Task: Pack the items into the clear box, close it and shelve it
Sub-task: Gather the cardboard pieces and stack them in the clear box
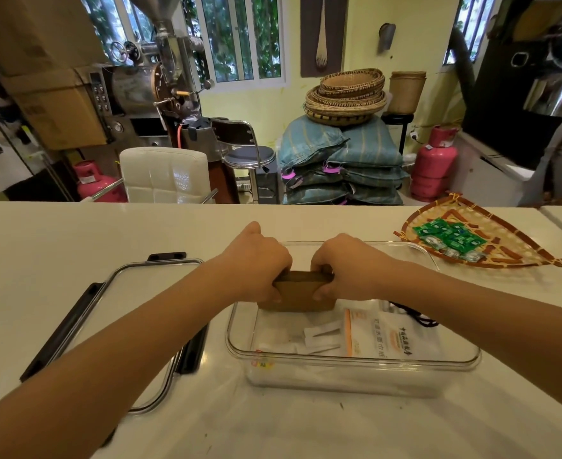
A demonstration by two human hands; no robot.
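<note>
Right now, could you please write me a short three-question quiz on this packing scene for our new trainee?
1. True or false: the lid is already fitted on the clear box.
2. Which items lie in the woven tray? A) green packets B) white sachets C) brown paper stack
3. Fill in: both hands, the left hand and the right hand, grip the ____ over the box.

Key
1. False: the lid lies on the counter to the left of the box.
2. A: the green packets.
3. The brown paper stack.
</note>
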